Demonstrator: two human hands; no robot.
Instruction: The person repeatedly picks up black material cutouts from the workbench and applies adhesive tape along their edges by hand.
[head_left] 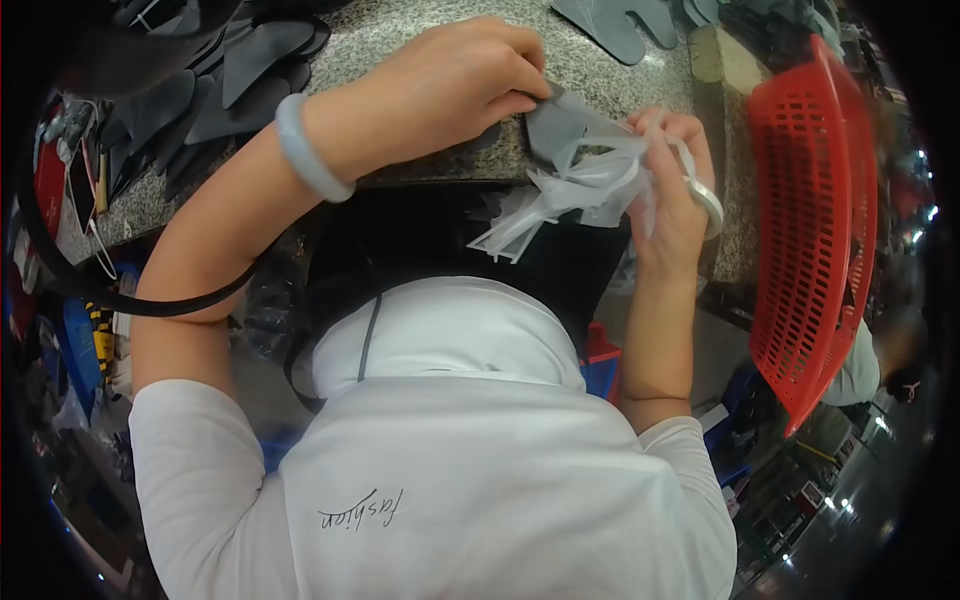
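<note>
From where I stand, the dark grey sheet piece [553, 130] sits above the middle of the frame, at the near edge of the speckled desk [390, 45], between the two hands. The left hand [475, 78] pinches its upper corner, thumb and forefinger pressed together on it. The right hand [680, 170] has its fingers curled round a bunch of whitish, see-through strips [590, 190], some of which lie across the piece's lower part; whether those fingertips also grip the grey sheet I cannot tell. A white ring [712, 210] hangs by the right palm. The piece looks light, thin and bendy, soft enough to fold or sag if lifted by one corner, and unlikely to break. I'd judge it best taken near the edge, with a second hold on the opposite side to keep it flat. The strips seem filmy, almost weightless, perhaps slippery and apt to tangle or crease, so a single strip is better picked by its loose end. Similar grey pieces [250, 65] lie heaped in the upper left, and a red basket [810, 200] stands at the right.
</note>
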